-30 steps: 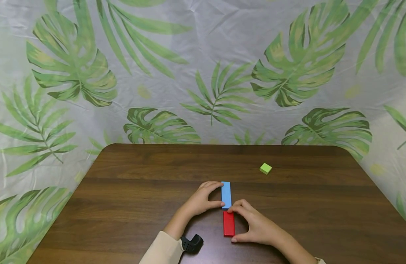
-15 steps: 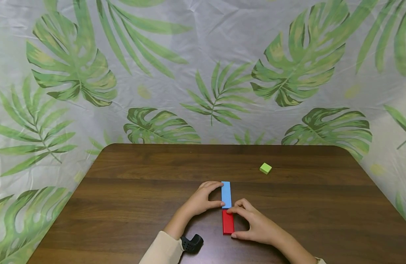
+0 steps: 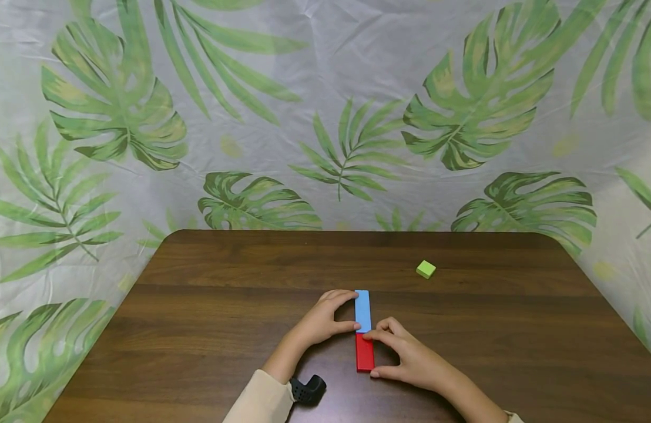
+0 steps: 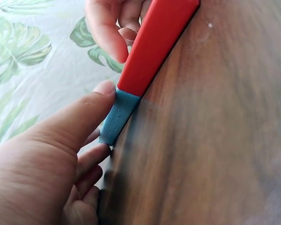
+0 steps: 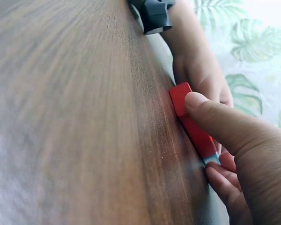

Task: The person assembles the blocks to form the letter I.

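A flat blue block (image 3: 362, 310) lies on the brown table (image 3: 225, 305), pointing away from me. A flat red block (image 3: 365, 352) lies end to end with it on the near side, touching it. My left hand (image 3: 353, 310) pinches the blue block lengthwise, forefinger at its far end and thumb at its near end. My right hand (image 3: 373, 355) pinches the red block the same way from the right. The left wrist view shows the red block (image 4: 157, 42) meeting the blue block (image 4: 119, 115) beside my left thumb. In the right wrist view my right thumb presses the near end of the red block (image 5: 192, 122).
A small green cube (image 3: 425, 269) sits alone at the back right of the table. A black wrist mount (image 3: 306, 389) shows by my left sleeve. A leaf-print cloth (image 3: 325, 117) hangs behind and around the table's rounded far edge.
My right hand has slid the red block away from me until its far end meets the blue block. The left hand and the blue block have stayed put.
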Motion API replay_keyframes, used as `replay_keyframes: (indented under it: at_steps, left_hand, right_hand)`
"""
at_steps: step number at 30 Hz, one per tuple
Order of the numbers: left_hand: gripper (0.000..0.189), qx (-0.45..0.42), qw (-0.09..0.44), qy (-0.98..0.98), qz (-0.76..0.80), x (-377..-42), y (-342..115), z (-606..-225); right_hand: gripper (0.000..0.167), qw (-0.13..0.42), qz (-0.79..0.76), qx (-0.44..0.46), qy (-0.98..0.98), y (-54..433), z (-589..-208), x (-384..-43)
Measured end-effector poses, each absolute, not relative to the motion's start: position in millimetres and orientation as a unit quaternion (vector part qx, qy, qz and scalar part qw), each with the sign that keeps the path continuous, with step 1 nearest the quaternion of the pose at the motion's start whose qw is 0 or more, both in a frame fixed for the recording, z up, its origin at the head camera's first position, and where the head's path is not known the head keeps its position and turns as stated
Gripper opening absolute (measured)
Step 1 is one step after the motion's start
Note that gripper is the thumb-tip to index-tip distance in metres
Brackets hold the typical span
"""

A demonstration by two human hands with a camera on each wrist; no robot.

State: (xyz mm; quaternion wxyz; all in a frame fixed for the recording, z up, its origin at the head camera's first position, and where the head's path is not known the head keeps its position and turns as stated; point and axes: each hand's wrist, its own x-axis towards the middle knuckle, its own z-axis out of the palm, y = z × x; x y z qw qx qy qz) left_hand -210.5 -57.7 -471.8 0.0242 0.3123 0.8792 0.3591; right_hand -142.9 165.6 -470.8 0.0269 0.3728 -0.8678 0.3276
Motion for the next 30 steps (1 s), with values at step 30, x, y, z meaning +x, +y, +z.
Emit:
replay_keyframes:
  at_steps: [30]
  left_hand:
    - [0.055, 0.300, 0.024, 0.865, 0.401, -209.8, -59.6, -474.0]
  right_hand:
    - [0.047, 0.043, 0.328, 0.376, -0.866, 166.1, -469.7, -140.9]
